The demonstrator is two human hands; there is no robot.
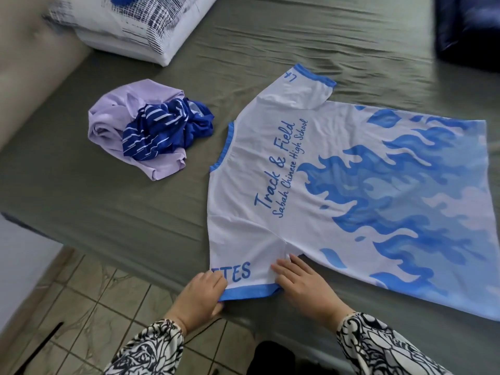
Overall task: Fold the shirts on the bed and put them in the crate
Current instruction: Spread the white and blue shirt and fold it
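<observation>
A white T-shirt with blue flames and blue lettering (338,171) lies spread flat on the bed, its collar to the left and its hem to the right. The near sleeve lies at the bed's front edge. My left hand (201,295) pinches the blue cuff of that sleeve at its left corner. My right hand (303,285) lies on the sleeve's right side near the armpit, fingers straight and pressing the cloth. A crumpled lilac shirt (113,123) and a dark blue striped shirt (165,128) lie heaped together to the left. No crate is in view.
The bed has a grey-green sheet (108,207). A white pillow with dark stripes (130,23) sits at the back left. A dark blue item (470,28) lies at the back right. Tiled floor (81,307) shows below the bed's front edge.
</observation>
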